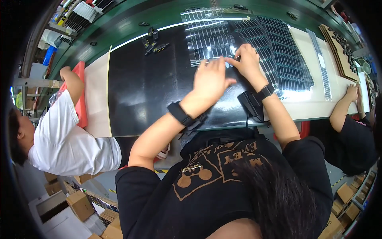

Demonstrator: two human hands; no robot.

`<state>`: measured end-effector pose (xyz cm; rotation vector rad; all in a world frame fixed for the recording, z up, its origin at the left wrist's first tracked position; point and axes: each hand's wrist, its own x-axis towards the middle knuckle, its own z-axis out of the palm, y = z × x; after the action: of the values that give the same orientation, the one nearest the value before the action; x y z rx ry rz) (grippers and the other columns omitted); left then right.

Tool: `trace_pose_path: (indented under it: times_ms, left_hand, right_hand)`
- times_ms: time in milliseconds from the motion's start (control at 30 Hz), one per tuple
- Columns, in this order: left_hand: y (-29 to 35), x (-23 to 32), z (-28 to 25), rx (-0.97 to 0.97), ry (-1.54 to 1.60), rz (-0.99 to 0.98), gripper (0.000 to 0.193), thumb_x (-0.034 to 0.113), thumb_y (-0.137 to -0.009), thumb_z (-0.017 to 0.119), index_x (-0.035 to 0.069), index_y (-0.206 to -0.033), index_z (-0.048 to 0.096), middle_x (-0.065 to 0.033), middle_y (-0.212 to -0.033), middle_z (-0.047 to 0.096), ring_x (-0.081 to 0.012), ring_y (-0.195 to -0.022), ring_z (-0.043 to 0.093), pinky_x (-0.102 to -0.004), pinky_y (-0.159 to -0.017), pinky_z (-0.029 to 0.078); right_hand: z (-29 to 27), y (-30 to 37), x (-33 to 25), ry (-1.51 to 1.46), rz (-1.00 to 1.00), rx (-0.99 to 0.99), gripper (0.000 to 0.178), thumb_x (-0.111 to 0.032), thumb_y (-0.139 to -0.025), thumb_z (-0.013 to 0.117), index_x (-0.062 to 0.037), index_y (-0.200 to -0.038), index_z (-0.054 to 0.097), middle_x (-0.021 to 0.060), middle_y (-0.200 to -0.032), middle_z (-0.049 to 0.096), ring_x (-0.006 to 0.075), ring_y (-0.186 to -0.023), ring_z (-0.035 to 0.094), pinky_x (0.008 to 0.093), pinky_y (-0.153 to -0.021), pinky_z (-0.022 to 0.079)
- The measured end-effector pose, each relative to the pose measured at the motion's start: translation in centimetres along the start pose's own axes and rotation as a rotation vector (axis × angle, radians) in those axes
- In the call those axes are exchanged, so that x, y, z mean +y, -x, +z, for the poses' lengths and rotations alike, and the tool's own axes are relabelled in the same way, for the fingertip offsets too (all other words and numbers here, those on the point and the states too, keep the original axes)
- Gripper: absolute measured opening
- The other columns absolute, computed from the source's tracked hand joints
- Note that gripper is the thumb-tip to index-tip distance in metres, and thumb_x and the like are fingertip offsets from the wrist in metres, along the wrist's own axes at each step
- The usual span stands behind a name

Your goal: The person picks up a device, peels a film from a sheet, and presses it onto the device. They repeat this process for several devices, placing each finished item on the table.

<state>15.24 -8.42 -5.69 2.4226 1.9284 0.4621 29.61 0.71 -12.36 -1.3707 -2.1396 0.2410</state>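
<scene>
My left hand (211, 79) is over the black work mat (147, 91), slightly blurred, its fingers stretched forward and the thumb apart. Close to its fingertips, my right hand (249, 61) has its fingers curled in; whatever they grip, if anything, is too small or hidden. Both hands are at the near edge of a clear sheet of oblong die-cut pieces (211, 42). Darker sheets of similar oblong pieces (288, 59) overlap to the right of my right hand. A black box-shaped device (251, 105) with a cable stands by my right wrist.
Several small black parts (152, 42) lie on the mat's far left. A narrow patterned strip (321, 67) and a cardboard tray of black pieces (338, 51) are to the right. A red bin (81, 97) stands left, beside a person in white (71, 135); another person (346, 135) works at right.
</scene>
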Motion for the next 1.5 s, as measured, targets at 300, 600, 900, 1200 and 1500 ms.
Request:
trace_pose_path:
  times_ms: [300, 600, 900, 1200, 1500]
  left_hand:
    - [3.2, -4.9, 2.1, 0.035, 0.045, 0.013, 0.057, 0.033, -0.076, 0.056, -0.007, -0.112, 0.037, -0.0113, -0.091, 0.06, -0.0245, -0.087, 0.057, -0.0377, -0.091, 0.031]
    - [-2.3, -10.3, -4.1, -0.092, 0.462, -0.006, 0.025, 0.024, -0.078, 0.055, 0.004, -0.092, 0.056, -0.0114, -0.079, 0.061, -0.0191, -0.07, 0.059, -0.0282, -0.065, 0.045]
    - [-12.5, -36.5, 0.4, 0.004, -0.044, -0.72, 0.036, 0.033, -0.075, 0.054, 0.008, -0.101, 0.054, -0.0119, -0.079, 0.06, -0.0232, -0.061, 0.057, -0.0306, -0.059, 0.046]
    - [-19.0, -32.4, 2.1, -0.022, 0.063, 0.045, 0.023, 0.029, -0.075, 0.055, 0.007, -0.084, 0.054, -0.0127, -0.074, 0.056, -0.0293, -0.07, 0.053, -0.0341, -0.064, 0.042]
    - [-18.4, -21.8, -0.1, -0.351, 0.038, 0.266, 0.028, 0.031, -0.069, 0.062, 0.007, -0.075, 0.051, -0.0117, -0.077, 0.053, -0.0294, -0.072, 0.051, -0.0353, -0.062, 0.041]
  right_hand:
    - [-0.8, -1.3, 4.1, -0.424, -0.107, -0.213, 0.018, -0.018, -0.065, 0.067, -0.0046, -0.067, 0.056, 0.0065, -0.081, 0.05, 0.0241, -0.081, 0.049, 0.0327, -0.072, 0.038]
    - [-4.0, -0.6, 2.6, -0.687, -0.04, -0.259, 0.008, -0.009, -0.077, 0.058, -0.0028, -0.078, 0.054, 0.0032, -0.079, 0.054, 0.01, -0.068, 0.051, 0.0184, -0.061, 0.039]
    - [-6.3, 3.1, -1.3, -0.969, 0.691, -0.63, 0.016, -0.015, -0.084, 0.049, 0.0006, -0.086, 0.052, 0.0066, -0.065, 0.056, 0.0122, -0.054, 0.056, 0.02, -0.047, 0.042]
    - [-9.6, -7.2, -0.7, -0.142, -0.034, -0.54, 0.027, -0.017, -0.076, 0.059, -0.004, -0.099, 0.053, 0.0113, -0.095, 0.056, 0.0203, -0.083, 0.056, 0.0282, -0.069, 0.045]
    - [-0.1, -13.0, 1.6, 0.161, -0.433, -0.472, 0.059, -0.027, -0.071, 0.063, -0.0075, -0.121, 0.038, 0.016, -0.128, 0.034, 0.0295, -0.119, 0.032, 0.0359, -0.096, 0.029]
